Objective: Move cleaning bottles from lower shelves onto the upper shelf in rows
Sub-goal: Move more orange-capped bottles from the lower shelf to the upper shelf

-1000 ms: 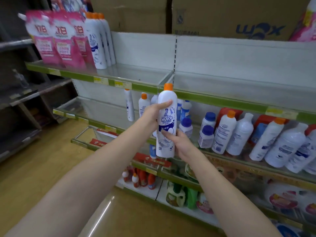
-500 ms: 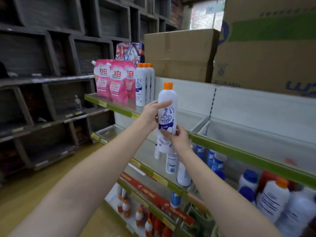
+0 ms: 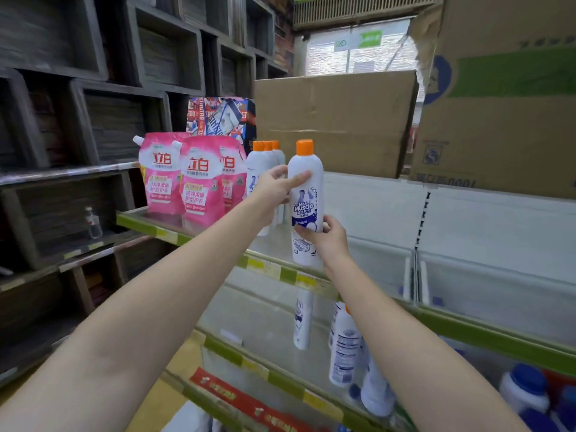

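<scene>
Both hands are gripping one upright white bottle [image 3: 305,201]: my left hand [image 3: 276,190] is clasping its shoulder, my right hand [image 3: 327,240] its base, hovering right of the shelved bottles [image 3: 265,169] above the upper shelf [image 3: 268,269].

The lower middle of the white bottle [image 3: 304,194] is covered by the fingers of the right hand [image 3: 330,241], and its left shoulder by the left hand [image 3: 274,188]. Whether its base touches the upper shelf [image 3: 265,268] cannot be told. At 10 o'clock from it, only the caps and slivers of the rear bottles in the row of orange-capped bottles [image 3: 265,163] are seen. The blue-capped bottles [image 3: 530,391] at 5 o'clock are cut by the picture's edge. The small print on the pink pouches [image 3: 190,179] is too blurred to be read.
</scene>
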`<move>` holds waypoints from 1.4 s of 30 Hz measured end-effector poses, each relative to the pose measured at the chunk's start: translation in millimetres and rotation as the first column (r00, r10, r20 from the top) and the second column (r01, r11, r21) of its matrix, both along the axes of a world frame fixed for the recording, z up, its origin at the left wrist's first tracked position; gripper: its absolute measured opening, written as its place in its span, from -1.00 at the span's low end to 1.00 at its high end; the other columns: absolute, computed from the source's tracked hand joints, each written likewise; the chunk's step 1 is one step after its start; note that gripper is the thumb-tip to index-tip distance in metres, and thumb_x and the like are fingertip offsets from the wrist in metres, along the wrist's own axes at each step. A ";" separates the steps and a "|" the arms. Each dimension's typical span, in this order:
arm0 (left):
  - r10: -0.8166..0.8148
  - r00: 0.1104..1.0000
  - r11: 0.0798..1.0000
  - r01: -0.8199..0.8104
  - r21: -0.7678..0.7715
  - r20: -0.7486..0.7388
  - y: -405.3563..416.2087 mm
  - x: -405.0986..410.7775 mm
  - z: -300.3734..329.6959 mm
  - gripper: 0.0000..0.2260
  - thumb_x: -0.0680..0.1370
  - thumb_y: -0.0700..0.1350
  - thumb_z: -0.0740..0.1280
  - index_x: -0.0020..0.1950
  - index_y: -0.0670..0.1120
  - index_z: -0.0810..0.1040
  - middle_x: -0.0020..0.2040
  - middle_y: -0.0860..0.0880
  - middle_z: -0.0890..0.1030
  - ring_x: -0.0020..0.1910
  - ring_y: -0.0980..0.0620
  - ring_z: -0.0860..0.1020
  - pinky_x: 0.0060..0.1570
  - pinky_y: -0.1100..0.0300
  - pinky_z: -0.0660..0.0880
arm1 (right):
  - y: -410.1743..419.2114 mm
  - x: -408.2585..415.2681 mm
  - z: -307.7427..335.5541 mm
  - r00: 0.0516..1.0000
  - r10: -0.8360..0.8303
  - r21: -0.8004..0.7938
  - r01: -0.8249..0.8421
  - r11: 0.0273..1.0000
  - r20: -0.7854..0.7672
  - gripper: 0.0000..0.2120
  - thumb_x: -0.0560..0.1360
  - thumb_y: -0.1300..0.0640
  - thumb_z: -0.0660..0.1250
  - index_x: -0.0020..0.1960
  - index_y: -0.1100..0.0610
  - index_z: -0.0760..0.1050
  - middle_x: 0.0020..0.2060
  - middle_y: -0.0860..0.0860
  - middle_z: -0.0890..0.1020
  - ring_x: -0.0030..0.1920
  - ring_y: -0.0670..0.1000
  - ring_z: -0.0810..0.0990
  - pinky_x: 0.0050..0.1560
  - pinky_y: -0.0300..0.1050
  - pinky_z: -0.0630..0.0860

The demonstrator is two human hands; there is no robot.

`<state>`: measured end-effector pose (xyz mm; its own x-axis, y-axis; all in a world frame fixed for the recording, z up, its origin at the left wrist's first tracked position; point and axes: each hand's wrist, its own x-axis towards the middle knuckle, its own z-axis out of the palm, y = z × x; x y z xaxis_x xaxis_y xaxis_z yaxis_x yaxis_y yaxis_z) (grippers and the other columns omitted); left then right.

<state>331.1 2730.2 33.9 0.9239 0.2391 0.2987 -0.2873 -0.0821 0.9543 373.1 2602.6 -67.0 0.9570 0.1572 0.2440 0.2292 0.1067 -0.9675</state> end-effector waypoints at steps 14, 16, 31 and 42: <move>0.171 0.975 0.794 -0.223 0.565 0.145 54.9 107.3 15.6 -0.50 0.39 -0.13 0.60 0.26 -0.12 0.50 0.01 -0.06 0.57 -0.01 -0.03 0.57 -0.02 0.08 0.59 | 53.6 89.4 -6.7 0.977 -0.140 -0.341 0.188 0.921 0.161 -0.69 0.49 0.03 0.51 0.14 0.13 0.52 -0.06 -0.01 0.67 -0.08 0.04 0.62 -0.31 -0.31 0.40; 0.213 0.967 0.726 -0.252 0.640 0.140 59.0 121.4 21.7 -0.51 0.37 -0.14 0.61 0.22 -0.14 0.51 0.03 -0.08 0.58 -0.01 -0.04 0.57 -0.03 0.07 0.60 | 59.9 104.5 -6.2 0.982 -0.117 -0.387 0.166 0.907 0.146 -0.66 0.49 -0.03 0.49 0.16 0.09 0.50 0.00 0.00 0.67 0.01 0.09 0.64 -0.20 -0.17 0.45; 0.410 0.910 0.523 -0.288 0.802 0.059 46.2 209.7 15.8 -0.27 0.46 -0.19 0.54 0.48 -0.21 0.18 0.28 -0.23 0.51 0.23 -0.22 0.55 0.03 -0.01 0.50 | 84.6 191.0 0.0 0.977 -0.133 -0.516 0.202 0.832 0.168 -0.53 0.50 -0.05 0.49 0.23 0.23 0.45 0.11 0.12 0.66 0.12 0.17 0.61 -0.03 -0.05 0.52; 0.473 0.879 0.487 -0.319 0.813 0.061 40.5 213.6 12.9 -0.31 0.51 -0.23 0.48 0.50 -0.22 0.15 0.41 -0.27 0.32 0.13 -0.20 0.61 -0.10 0.09 0.46 | 94.3 195.1 -10.4 0.963 -0.165 -0.480 0.251 0.840 0.214 -0.59 0.56 0.00 0.44 0.17 0.27 0.37 0.09 0.16 0.64 0.11 0.20 0.58 -0.07 -0.05 0.46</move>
